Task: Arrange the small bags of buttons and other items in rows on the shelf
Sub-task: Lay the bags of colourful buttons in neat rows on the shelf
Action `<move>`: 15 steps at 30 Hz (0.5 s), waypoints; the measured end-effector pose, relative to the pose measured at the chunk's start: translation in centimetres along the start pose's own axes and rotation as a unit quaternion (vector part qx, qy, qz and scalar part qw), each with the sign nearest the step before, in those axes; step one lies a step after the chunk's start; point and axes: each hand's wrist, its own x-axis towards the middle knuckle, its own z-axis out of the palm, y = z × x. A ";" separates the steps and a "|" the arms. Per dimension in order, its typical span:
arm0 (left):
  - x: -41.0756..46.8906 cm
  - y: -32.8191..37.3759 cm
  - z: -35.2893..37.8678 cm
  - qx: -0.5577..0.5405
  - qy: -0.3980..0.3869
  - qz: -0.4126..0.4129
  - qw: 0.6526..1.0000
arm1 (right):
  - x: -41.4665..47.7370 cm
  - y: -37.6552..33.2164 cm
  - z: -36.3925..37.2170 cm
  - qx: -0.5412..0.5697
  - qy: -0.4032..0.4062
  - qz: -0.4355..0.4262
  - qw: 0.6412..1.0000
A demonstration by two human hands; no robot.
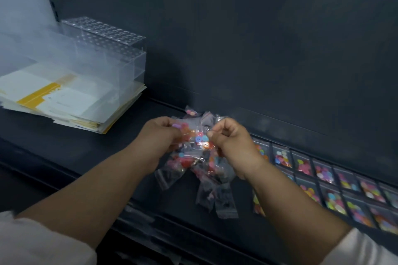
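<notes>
Small clear bags of coloured buttons (187, 162) above the dark shelf (86, 155).
Our left hand (162, 135) grips the bunch; our right hand (231, 139) pinches one bag.

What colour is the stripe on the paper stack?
The stripe is yellow, on white paper; the head view shows it best.

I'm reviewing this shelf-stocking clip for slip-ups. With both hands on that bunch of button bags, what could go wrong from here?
1. Several bags dangle below where the left hand grips the bunch of bags. If the right hand, pinching at the bunch, pulls one out, others may drop onto the shelf.
2. The right forearm hangs over the near end of the laid rows and could brush them crooked.
</notes>
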 end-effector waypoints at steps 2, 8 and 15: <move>-0.7 -0.1 1.4 -0.001 -0.019 -0.003 1.000 | -1.1 0.0 -1.6 0.024 0.023 0.015 0.999; -2.8 -1.0 6.3 0.017 -0.063 -0.015 0.998 | -4.9 0.4 -7.2 0.050 0.049 0.074 0.995; -4.7 -1.6 11.2 0.022 -0.084 -0.015 0.996 | -9.6 2.2 -15.1 -0.008 0.063 0.134 0.989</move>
